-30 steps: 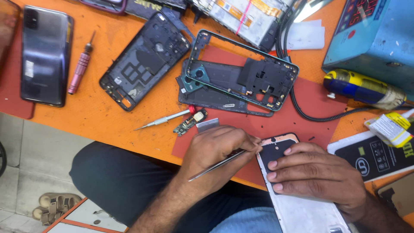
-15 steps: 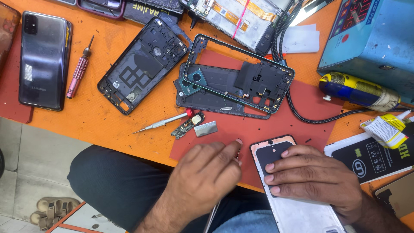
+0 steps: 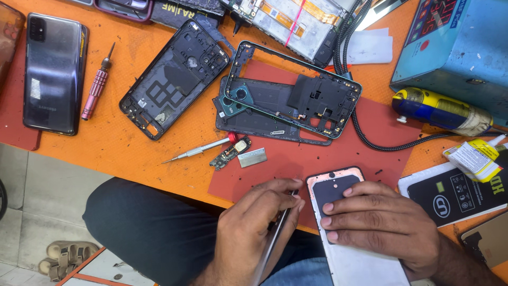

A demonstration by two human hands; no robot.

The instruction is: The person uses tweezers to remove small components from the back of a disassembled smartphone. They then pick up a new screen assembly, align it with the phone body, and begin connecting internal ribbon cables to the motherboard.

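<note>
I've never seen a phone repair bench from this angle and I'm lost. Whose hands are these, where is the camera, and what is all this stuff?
The camera sits on the person's head and looks down at their own two hands. The left hand holds a thin metal tool against the edge of a phone, which the right hand presses flat. On the orange table lie a red mat, phone frames, a pink screwdriver, a grey phone and a blue box.

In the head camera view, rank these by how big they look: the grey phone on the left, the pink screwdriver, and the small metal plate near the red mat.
1. Grey phone, clearly largest.
2. Pink screwdriver, long but thin.
3. Small metal plate, smallest.
</note>
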